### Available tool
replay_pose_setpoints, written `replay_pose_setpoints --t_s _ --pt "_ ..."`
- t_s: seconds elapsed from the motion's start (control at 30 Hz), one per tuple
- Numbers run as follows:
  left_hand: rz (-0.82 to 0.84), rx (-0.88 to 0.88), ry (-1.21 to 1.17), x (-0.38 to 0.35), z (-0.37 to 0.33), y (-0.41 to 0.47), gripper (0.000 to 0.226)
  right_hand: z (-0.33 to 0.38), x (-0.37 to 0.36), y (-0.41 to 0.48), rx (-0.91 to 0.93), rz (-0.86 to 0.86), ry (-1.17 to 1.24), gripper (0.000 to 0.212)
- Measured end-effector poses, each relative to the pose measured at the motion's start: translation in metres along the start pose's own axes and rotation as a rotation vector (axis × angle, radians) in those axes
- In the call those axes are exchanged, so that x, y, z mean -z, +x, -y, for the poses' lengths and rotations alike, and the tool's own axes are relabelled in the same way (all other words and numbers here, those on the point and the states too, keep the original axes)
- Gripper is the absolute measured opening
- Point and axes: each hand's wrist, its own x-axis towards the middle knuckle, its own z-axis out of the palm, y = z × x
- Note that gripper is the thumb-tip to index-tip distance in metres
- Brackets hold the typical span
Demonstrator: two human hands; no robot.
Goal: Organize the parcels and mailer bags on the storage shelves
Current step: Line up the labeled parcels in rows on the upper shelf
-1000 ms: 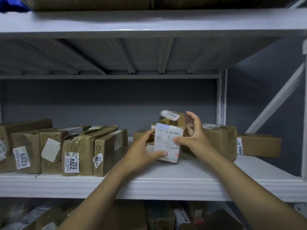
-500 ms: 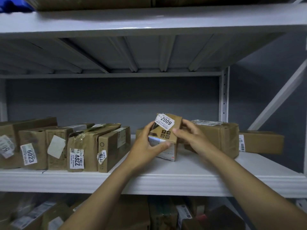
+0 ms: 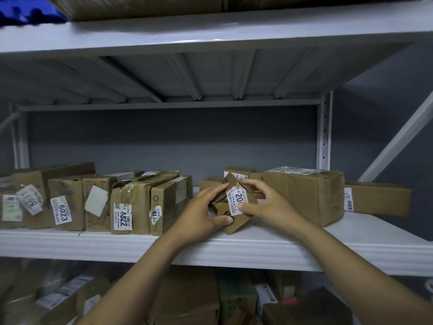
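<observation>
Small box (image 3: 236,207) tilted btwn both hands: left hand (image 3: 201,212) & right hand (image 3: 269,205) gripping it over shelf (image 3: 257,249).

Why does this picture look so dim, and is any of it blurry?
Head view: dim, bluish light; a glare streak on the upper shelf edge; the straight shelves bow from wide-angle distortion; parcels on the lower shelf are smeared, while the 4822 label reads sharp.

Grey back wall (image 3: 164,139) behind the racking; blue plastic item (image 3: 25,12), partly cropped, at upper left; white diagonal brace (image 3: 398,139) at right, crossing the wall.
</observation>
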Motion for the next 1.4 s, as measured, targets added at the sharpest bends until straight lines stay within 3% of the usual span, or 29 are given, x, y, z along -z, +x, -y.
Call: replay_pose_setpoints --t_s 0.2,0.4,0.53,0.63,0.73,0.8,0.93,1.03,1.4 --pt "-0.11 0.047 0.035 0.006 -0.002 -0.007 0.084 0.008 -0.014 0.007 0.042 -0.029 0.062 0.049" --pt "-0.304 -0.056 0.591 0.035 -0.007 -0.02 0.073 0.017 -0.038 0.015 0.048 0.052 0.057 0.037" --pt "-0.306 -0.138 0.673 0.058 -0.003 -0.024 0.065 0.029 -0.053 0.015 0.079 0.094 -0.043 0.043" --pt "-0.277 -0.32 0.618 0.068 0.0 -0.028 0.052 0.035 -0.059 0.015 0.088 0.104 -0.079 0.04" --pt "-0.333 -0.385 0.556 0.08 0.003 -0.031 0.047 0.036 -0.063 0.013 0.101 0.102 -0.145 0.039" --pt "-0.336 -0.352 0.6 0.092 0.007 -0.034 0.051 0.037 -0.065 0.011 0.105 0.089 -0.193 0.041" --pt "-0.103 -0.09 0.813 0.118 0.016 -0.037 0.095 0.042 -0.07 0.01 0.144 0.078 -0.294 0.047" --pt "0.052 0.007 0.875 0.127 0.019 -0.038 0.09 0.045 -0.075 0.01 0.186 0.065 -0.365 0.049" --pt "-0.028 0.003 0.977 0.118 0.018 -0.034 0.085 0.047 -0.085 0.015 0.235 0.034 -0.416 0.038"
